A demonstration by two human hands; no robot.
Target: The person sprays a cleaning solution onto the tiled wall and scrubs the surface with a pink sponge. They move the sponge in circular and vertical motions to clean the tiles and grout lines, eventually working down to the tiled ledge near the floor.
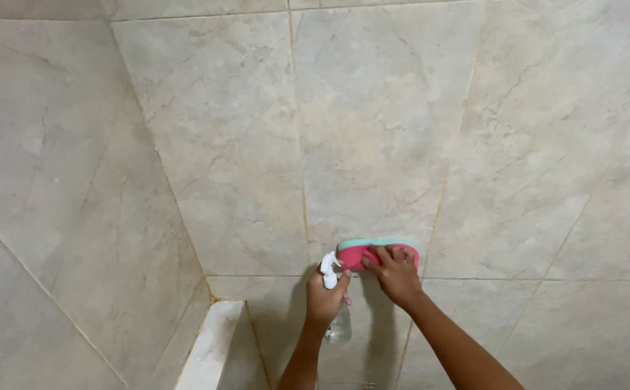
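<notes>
spray bottle (339, 325) mostly behind left hand (326, 297), forearms cut off below
</notes>
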